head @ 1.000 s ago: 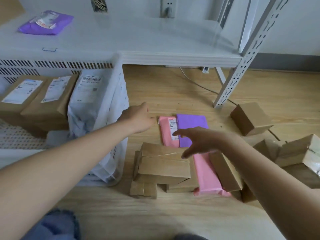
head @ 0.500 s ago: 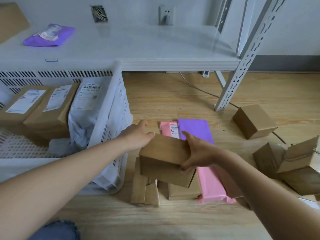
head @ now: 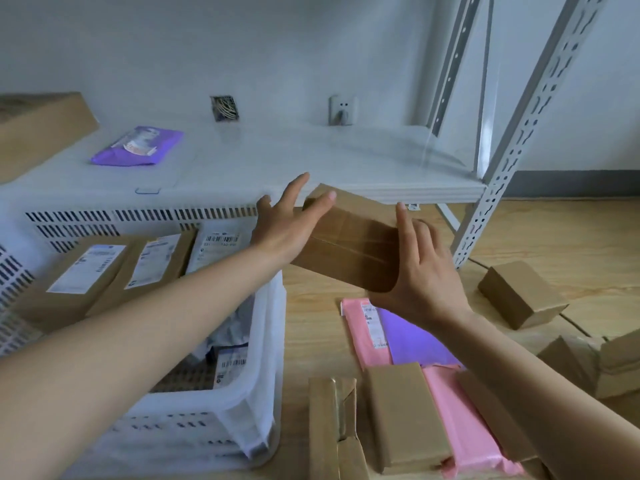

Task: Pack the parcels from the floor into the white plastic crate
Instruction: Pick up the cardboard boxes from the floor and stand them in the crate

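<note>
I hold a brown taped cardboard box (head: 349, 244) in the air, just right of the white plastic crate (head: 266, 358). My left hand (head: 284, 226) presses its left end with straight fingers. My right hand (head: 426, 282) grips its right end, thumb on the near face and fingers behind. Inside the crate stand two labelled brown boxes (head: 86, 271) and a white poly bag (head: 218, 244). On the floor below lie a pink mailer (head: 460, 417), a purple mailer (head: 412, 337) and flat brown parcels (head: 401, 414).
A low white shelf (head: 311, 161) runs behind the crate, carrying a purple packet (head: 138, 147) and a large carton (head: 38, 129). Its perforated metal upright (head: 519, 133) stands at the right. More brown boxes (head: 519, 296) lie on the wooden floor to the right.
Both hands took the brown box from the floor pile and raised it up and toward the crate. My view has tilted upward.
</note>
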Motion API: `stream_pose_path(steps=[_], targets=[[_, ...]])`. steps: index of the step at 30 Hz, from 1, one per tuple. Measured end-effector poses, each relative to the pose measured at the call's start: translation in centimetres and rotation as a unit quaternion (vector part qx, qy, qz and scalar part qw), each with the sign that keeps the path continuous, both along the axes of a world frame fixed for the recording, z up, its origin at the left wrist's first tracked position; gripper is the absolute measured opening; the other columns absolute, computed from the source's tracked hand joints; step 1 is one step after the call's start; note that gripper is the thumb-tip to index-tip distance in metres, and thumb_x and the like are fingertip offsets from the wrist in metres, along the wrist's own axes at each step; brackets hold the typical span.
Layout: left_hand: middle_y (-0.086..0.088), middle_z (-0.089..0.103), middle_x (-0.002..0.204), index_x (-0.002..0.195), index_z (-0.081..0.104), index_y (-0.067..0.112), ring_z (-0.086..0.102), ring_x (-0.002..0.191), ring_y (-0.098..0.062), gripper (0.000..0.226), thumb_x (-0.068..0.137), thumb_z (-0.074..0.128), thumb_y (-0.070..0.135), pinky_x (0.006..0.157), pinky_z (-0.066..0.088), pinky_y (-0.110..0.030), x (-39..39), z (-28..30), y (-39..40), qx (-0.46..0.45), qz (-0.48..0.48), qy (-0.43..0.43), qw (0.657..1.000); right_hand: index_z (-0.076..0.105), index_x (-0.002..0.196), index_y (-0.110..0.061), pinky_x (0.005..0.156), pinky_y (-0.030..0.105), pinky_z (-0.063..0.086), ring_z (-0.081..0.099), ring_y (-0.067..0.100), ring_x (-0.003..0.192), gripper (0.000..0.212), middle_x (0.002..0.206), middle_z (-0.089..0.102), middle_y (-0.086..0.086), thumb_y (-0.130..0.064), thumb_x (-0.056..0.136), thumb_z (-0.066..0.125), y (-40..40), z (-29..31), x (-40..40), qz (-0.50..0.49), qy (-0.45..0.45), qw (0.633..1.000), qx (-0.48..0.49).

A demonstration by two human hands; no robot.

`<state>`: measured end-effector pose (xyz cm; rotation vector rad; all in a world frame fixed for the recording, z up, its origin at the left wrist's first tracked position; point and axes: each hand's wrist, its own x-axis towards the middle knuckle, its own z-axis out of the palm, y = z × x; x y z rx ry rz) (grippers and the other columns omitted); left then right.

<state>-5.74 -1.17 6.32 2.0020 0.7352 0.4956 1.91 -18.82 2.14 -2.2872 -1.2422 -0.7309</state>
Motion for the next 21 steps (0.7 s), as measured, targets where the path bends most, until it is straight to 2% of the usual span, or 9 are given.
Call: stream_pose_path(steps=[3, 6, 9, 11, 13, 15, 17, 19, 21], targets=[[-0.006, 0.030, 0.144, 0.128, 0.031, 0.060, 0.040, 0.127, -0.025, 0.062, 0.068, 0.045, 0.068, 0.099, 0.036, -0.037, -0.9, 1.0, 2.4, -0.051, -0.008, -0.059, 0.997, 0.030, 0.131, 0.000, 0.076, 0.054, 0.051, 0.056, 0.048, 0.099, 0.102, 0.105, 0.060, 0.024, -0.021, 0.046, 0.082, 2.4, 0.9, -1.1, 0.006, -0.092, 0.994, 0.052], [-0.009, 0.030, 0.143, 0.124, 0.045, 0.051, 0.046, 0.116, -0.021, 0.058, 0.067, 0.045, 0.060, 0.085, 0.035, -0.026, -2.5, 1.8, 4.6, 0.009, 0.028, -0.122, 0.992, 0.028, 0.131, -0.016, 0.084, 0.056, 0.046, 0.041, 0.038, 0.114, 0.101, 0.121, 0.042, 0.013, -0.026, 0.047, 0.084, 4.7, 1.6, -2.2, 0.052, -0.088, 0.992, 0.075], [-0.007, 0.024, 0.145, 0.121, 0.045, 0.053, 0.039, 0.106, -0.013, 0.056, 0.065, 0.045, 0.059, 0.083, 0.030, -0.025, -4.4, 2.1, 7.6, 0.031, 0.037, -0.135, 0.990, 0.025, 0.135, -0.022, 0.092, 0.059, 0.040, 0.036, 0.036, 0.118, 0.107, 0.129, 0.038, 0.018, -0.034, 0.048, 0.087, 6.8, 2.6, -3.5, 0.094, 0.006, 0.992, 0.082], [-0.006, 0.022, 0.145, 0.122, 0.041, 0.056, 0.037, 0.110, -0.014, 0.057, 0.065, 0.046, 0.059, 0.086, 0.029, -0.028, -5.6, 2.2, 9.9, 0.024, 0.048, -0.139, 0.989, 0.022, 0.140, -0.024, 0.098, 0.059, 0.036, 0.038, 0.039, 0.124, 0.108, 0.134, 0.038, 0.022, -0.045, 0.052, 0.081, 8.3, 3.4, -4.3, 0.116, 0.087, 0.986, 0.083], [-0.006, 0.024, 0.143, 0.125, 0.039, 0.055, 0.038, 0.116, -0.018, 0.059, 0.067, 0.046, 0.058, 0.089, 0.031, -0.030, -6.9, 2.2, 12.1, 0.010, 0.048, -0.151, 0.987, 0.013, 0.138, -0.033, 0.108, 0.048, 0.029, 0.030, 0.028, 0.133, 0.104, 0.140, 0.032, 0.007, -0.059, 0.057, 0.072, 9.9, 4.2, -5.1, 0.137, 0.190, 0.967, 0.102], [-0.002, 0.029, 0.135, 0.127, 0.039, 0.052, 0.038, 0.113, -0.017, 0.061, 0.066, 0.045, 0.056, 0.090, 0.032, -0.032, -8.1, 2.4, 13.9, 0.005, 0.038, -0.166, 0.985, 0.009, 0.136, -0.047, 0.108, 0.032, 0.021, 0.021, 0.010, 0.137, 0.099, 0.141, 0.024, -0.011, -0.065, 0.058, 0.066, 11.9, 5.1, -5.9, 0.149, 0.320, 0.925, 0.138], [-0.003, 0.034, 0.131, 0.127, 0.041, 0.047, 0.042, 0.115, -0.019, 0.067, 0.061, 0.046, 0.057, 0.091, 0.034, -0.033, -9.4, 2.7, 15.7, -0.005, 0.034, -0.183, 0.982, 0.011, 0.138, -0.051, 0.107, 0.032, 0.020, 0.020, 0.006, 0.137, 0.091, 0.144, 0.023, -0.017, -0.065, 0.061, 0.058, 14.0, 5.8, -6.2, 0.168, 0.445, 0.859, 0.189], [-0.012, 0.040, 0.133, 0.126, 0.042, 0.043, 0.044, 0.118, -0.025, 0.073, 0.055, 0.045, 0.059, 0.091, 0.036, -0.033, -10.4, 3.0, 17.4, -0.026, 0.032, -0.194, 0.980, 0.020, 0.140, -0.044, 0.103, 0.044, 0.033, 0.038, 0.020, 0.132, 0.080, 0.142, 0.037, -0.012, -0.063, 0.071, 0.054, 16.2, 5.9, -6.2, 0.166, 0.582, 0.754, 0.254], [-0.023, 0.040, 0.134, 0.125, 0.042, 0.044, 0.043, 0.121, -0.033, 0.073, 0.053, 0.045, 0.059, 0.096, 0.036, -0.041, -11.3, 3.2, 18.7, -0.049, 0.019, -0.194, 0.980, 0.046, 0.130, -0.031, 0.079, 0.047, 0.050, 0.061, 0.028, 0.104, 0.062, 0.116, 0.061, 0.000, -0.064, 0.078, 0.046, 18.0, 5.4, -6.7, 0.143, 0.703, 0.640, 0.275]])
